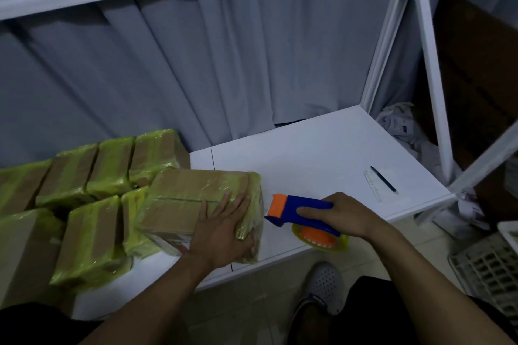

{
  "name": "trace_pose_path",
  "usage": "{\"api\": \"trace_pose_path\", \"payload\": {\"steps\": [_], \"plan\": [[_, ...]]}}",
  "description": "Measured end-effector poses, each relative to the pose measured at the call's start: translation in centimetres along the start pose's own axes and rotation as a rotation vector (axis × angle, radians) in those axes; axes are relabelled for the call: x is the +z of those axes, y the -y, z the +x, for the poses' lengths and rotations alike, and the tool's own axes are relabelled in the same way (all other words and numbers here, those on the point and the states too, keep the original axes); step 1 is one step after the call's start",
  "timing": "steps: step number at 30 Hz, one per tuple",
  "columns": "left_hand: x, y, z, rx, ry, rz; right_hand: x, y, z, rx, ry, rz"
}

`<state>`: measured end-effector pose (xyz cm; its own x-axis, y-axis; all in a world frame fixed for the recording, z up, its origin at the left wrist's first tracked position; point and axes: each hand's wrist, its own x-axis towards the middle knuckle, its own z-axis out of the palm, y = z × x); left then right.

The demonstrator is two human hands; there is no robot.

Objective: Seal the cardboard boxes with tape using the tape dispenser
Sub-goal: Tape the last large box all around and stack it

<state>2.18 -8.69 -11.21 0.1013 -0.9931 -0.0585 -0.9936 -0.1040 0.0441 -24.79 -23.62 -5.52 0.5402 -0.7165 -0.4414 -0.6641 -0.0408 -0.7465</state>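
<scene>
Right grip (344, 216) is clenched round the blue handle of the tape dispenser (302, 206), whose orange nose points left at the cardboard box (193, 199) — just beside its right end, seemingly not touching. Your left grip (221, 232) lies flat, fingers straight, pressing the box's near right corner onto the table (322, 148). The box's seam runs left to right, roughly in line with the dispenser, so the pull should go leftward — mind your left fingers across that path. Wrapped boxes (92, 173) crowd the left behind it

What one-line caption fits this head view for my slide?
Left hand rests on a taped cardboard box while the right hand grips the blue tape dispenser.
</scene>
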Motion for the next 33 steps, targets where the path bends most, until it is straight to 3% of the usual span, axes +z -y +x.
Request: {"api": "trace_pose_path", "payload": {"steps": [8, 13, 18, 26, 33], "plan": [[-1.0, -0.6, 0.0, -0.056, 0.033, -0.053, 0.3, -2.5, 0.8, 0.035, 0.038, -0.066], [-2.6, -3.4, 1.5, -0.305, -0.085, -0.291, 1.4, -2.5, 2.9, 0.053, 0.060, -0.158], [-1.8, -4.0, 1.9, -0.412, -0.187, -0.379, 2.2, -2.3, 4.5, 0.030, 0.097, -0.218], [-2.4, -4.3, 1.8, -0.431, -0.197, -0.468, 1.6, -2.0, 5.7, -0.025, 0.179, -0.254], [-1.6, -3.8, 1.8, -0.392, -0.201, -0.476, 3.6, -1.2, 6.4, -0.049, 0.117, -0.334]]}}
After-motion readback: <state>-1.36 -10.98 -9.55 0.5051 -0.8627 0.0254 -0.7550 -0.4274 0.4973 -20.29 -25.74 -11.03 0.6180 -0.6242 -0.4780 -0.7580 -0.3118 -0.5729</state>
